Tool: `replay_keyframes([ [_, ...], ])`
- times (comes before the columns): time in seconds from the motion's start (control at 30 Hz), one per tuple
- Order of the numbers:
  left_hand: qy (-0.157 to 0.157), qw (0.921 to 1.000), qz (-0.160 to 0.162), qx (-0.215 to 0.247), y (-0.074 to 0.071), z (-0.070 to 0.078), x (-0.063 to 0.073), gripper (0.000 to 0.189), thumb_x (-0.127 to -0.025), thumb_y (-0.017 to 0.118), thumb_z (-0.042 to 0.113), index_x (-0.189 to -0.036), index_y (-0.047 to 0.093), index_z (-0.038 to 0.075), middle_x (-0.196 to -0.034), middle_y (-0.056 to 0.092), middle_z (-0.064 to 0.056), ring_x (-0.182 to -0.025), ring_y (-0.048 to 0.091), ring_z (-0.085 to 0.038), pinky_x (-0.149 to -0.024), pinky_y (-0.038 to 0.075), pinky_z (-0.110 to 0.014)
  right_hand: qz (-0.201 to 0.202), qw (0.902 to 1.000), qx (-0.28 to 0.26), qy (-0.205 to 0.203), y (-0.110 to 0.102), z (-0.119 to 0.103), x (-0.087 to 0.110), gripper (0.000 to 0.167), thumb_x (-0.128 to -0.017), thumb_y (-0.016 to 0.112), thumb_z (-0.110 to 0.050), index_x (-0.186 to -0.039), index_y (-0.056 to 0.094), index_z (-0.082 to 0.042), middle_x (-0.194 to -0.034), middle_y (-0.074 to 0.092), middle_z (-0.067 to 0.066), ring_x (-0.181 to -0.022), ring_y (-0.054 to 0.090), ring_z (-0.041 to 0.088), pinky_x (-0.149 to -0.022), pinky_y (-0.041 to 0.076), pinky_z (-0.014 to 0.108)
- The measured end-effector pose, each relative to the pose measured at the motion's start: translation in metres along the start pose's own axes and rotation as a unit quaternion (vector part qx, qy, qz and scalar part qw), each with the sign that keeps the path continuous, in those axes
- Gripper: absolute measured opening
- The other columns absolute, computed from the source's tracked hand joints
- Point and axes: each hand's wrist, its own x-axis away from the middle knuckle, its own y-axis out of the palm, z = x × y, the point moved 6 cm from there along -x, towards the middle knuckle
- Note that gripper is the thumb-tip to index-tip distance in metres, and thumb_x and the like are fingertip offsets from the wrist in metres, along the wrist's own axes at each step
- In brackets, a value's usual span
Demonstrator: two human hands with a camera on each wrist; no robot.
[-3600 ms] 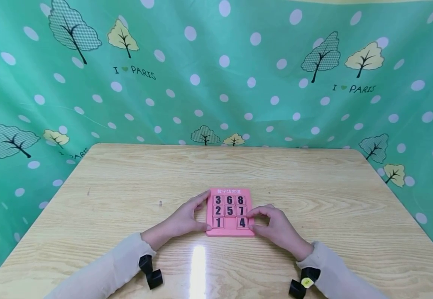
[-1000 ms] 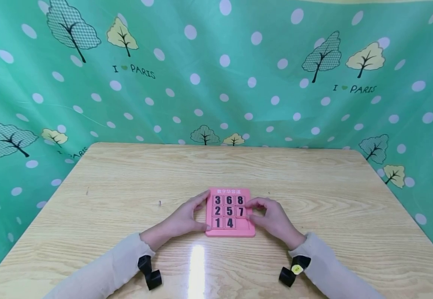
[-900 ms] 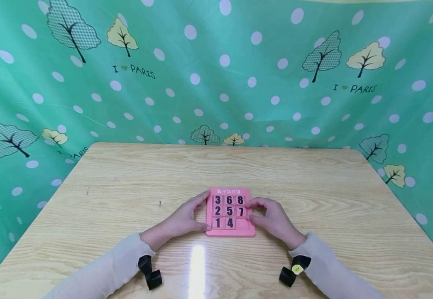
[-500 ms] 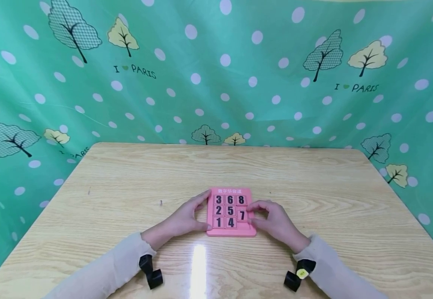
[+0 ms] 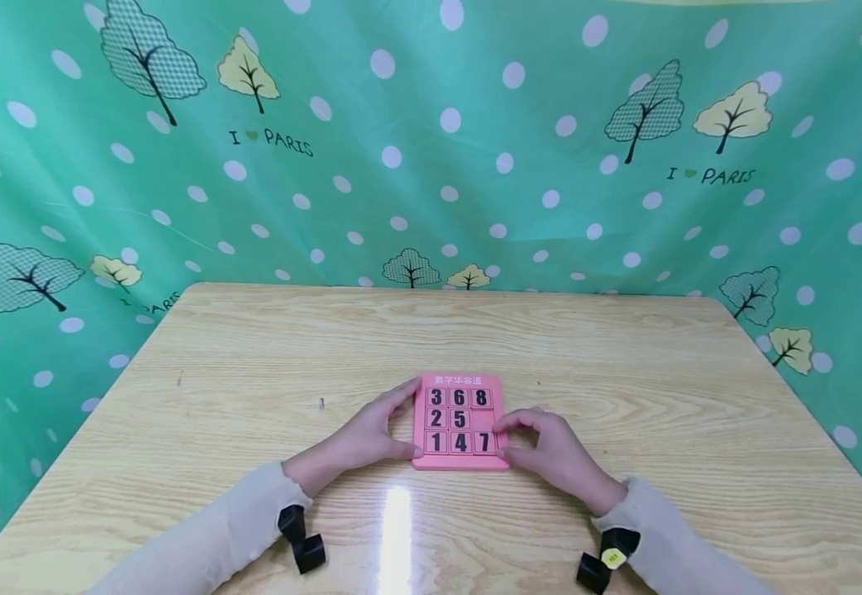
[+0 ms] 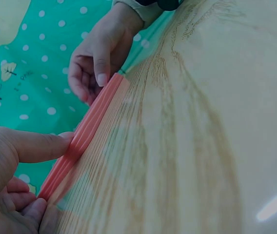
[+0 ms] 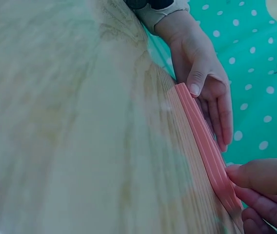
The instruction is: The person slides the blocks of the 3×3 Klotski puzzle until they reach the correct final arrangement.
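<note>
A pink sliding number puzzle (image 5: 460,464) lies flat near the middle of the table. Its rows read 3 6 8, then 2 5 and a gap at the right, then 1 4 7. The left hand (image 5: 367,434) holds the puzzle's left side, thumb at the lower corner and fingers at the upper one. At the right side, the right hand (image 5: 553,453) has its thumb and index finger curled at the frame, close beside the 7 tile (image 5: 485,443). Both wrist views show the puzzle edge-on, with a thumb at its pink edge (image 7: 204,139).
The light wood table (image 5: 252,355) extends around the puzzle on all sides. Behind it hangs a green dotted curtain (image 5: 445,157) printed with trees. Black wrist cameras (image 5: 302,541) sit at both cuffs, and a bright reflection marks the tabletop in front.
The 4 tile has slid left to the bottom middle, then the 7 tile down into the bottom right corner. The right hand moved up, then back down; the left stayed in place.
</note>
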Motion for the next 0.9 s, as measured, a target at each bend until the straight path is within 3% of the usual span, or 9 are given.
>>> replay_keyframes([
  [0.17,0.0,1.0,-0.002,0.003,0.0,0.001,0.0,0.098,-0.07,0.078,0.002,-0.149,0.02,0.003,-0.154,0.022,-0.013,-0.134,0.036,-0.031,-0.114,0.023,-0.042,-0.009,0.9999,0.0,-0.012,-0.002,-0.001,0.0,0.022,-0.077,0.076,-0.014,-0.098,0.071,-0.014,-0.098,0.066,-0.003,-0.097,0.059,0.019,-0.089,0.05,0.03],
  [0.4,0.0,1.0,-0.002,0.003,0.0,0.001,-0.001,0.098,-0.07,0.078,0.002,-0.149,0.021,0.004,-0.154,0.022,-0.014,-0.134,0.036,-0.032,-0.113,0.025,-0.042,0.001,0.9999,0.007,-0.007,-0.007,-0.001,-0.013,0.02,-0.078,0.075,-0.011,-0.098,0.071,-0.013,-0.102,0.068,-0.001,-0.102,0.059,0.021,-0.093,0.048,0.043],
  [0.9,0.0,1.0,-0.001,0.003,0.001,-0.002,0.0,0.097,-0.07,0.079,0.006,-0.149,0.023,0.006,-0.154,0.022,-0.014,-0.134,0.035,-0.033,-0.113,0.026,-0.042,0.02,0.9995,0.012,0.021,-0.009,0.004,-0.041,0.03,-0.077,0.073,-0.005,-0.107,0.068,-0.008,-0.108,0.067,0.005,-0.105,0.059,0.024,-0.095,0.048,0.043],
])
